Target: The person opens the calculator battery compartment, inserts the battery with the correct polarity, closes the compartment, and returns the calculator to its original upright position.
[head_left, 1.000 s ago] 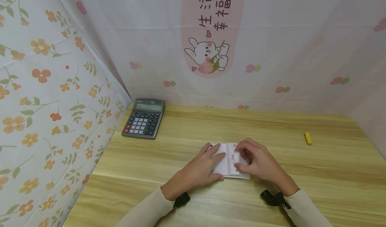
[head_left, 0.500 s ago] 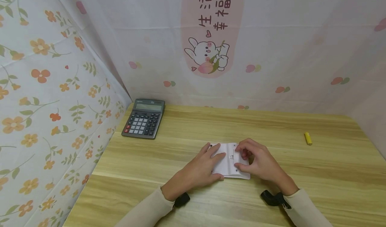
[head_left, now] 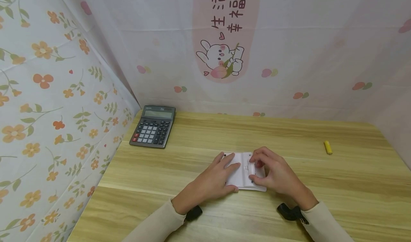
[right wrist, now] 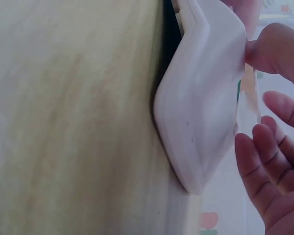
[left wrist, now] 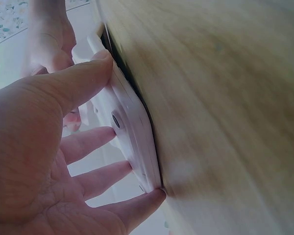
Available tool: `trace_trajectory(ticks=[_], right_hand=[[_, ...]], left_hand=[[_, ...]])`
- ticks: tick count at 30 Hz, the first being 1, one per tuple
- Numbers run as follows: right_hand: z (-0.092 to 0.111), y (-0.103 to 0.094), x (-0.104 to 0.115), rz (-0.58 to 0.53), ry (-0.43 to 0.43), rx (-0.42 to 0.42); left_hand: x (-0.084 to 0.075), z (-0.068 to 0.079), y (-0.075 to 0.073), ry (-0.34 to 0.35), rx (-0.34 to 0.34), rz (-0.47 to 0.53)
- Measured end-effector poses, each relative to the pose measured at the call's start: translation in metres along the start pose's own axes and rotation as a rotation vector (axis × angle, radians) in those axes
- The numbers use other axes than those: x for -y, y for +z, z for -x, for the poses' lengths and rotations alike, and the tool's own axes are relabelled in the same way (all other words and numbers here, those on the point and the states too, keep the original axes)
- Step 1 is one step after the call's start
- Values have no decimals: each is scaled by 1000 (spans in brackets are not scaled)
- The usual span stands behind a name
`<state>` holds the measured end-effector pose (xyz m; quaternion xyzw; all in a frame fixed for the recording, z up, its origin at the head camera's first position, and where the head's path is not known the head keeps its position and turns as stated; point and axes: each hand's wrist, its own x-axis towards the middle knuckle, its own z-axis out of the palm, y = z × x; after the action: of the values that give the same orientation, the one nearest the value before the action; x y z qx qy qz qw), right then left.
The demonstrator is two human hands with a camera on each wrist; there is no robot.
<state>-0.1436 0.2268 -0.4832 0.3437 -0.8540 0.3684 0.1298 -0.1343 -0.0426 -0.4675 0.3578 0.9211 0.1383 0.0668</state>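
A white calculator lies back side up on the table, small dark holes near its corners. My left hand spreads over its left part and holds it. In the left wrist view, the left thumb lies on one edge and a fingertip reaches the opposite corner. My right hand pinches the narrow white battery cover between thumb and fingers, at its two ends. Seen from the right wrist, a gap with a bit of green shows beside the casing. The inside of the compartment is hidden.
A dark grey calculator lies face up at the back left. One yellow battery rests at the right of the wooden table. A printed cloth hangs behind, and a flowered cloth stands along the left.
The right thumb and fingers have shifted very slightly left along with the battery cover. My left hand and the white calculator stay where they were.
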Motion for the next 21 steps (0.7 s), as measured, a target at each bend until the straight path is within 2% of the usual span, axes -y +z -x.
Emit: trace_trajectory(ticks=[15, 21], right_hand=[[0, 4, -2, -94, -2, -37], [-2, 3, 3, -161, 57, -37]], left_hand=[[0, 1, 0, 18, -14, 2], [1, 1, 0, 18, -25, 7]])
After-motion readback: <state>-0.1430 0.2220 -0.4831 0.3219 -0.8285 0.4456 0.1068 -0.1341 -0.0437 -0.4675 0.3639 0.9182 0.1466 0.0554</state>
